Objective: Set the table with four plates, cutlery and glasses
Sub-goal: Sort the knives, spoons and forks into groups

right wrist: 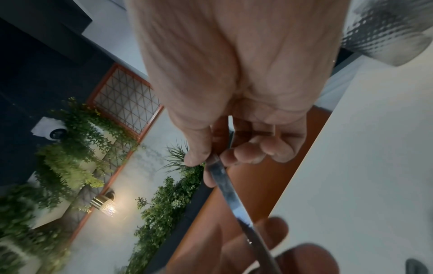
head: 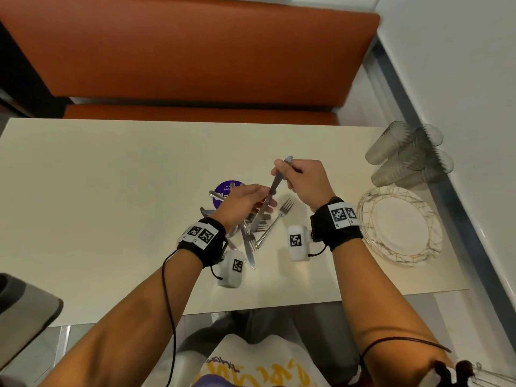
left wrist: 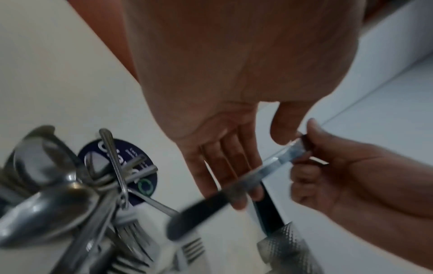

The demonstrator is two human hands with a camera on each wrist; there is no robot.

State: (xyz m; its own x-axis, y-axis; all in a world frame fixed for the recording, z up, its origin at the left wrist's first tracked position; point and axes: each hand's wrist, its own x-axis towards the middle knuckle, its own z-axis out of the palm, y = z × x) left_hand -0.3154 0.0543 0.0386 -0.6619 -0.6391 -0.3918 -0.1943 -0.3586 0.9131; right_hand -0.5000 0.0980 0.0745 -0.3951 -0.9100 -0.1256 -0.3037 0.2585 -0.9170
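Observation:
My right hand [head: 283, 170] pinches the handle of a table knife [head: 274, 184] and holds it above the white table [head: 111, 191], blade slanting down towards me. My left hand [head: 264, 203] lies open beneath the blade, straight fingers touching it; the left wrist view shows the knife [left wrist: 234, 187] crossing those fingers [left wrist: 222, 163]. Under the left hand lies a heap of spoons, forks and knives [head: 248, 233] [left wrist: 70, 185]. A stack of white plates with gold lines [head: 402, 227] sits at the right. Several grey glasses [head: 407, 155] lie behind it.
An orange bench [head: 195, 51] runs along the table's far side. A white wall [head: 460, 79] borders the right edge, close to the glasses and plates. A round purple sticker [head: 223, 189] is on the table under the cutlery. One fork [head: 275, 222] lies apart, right of the heap.

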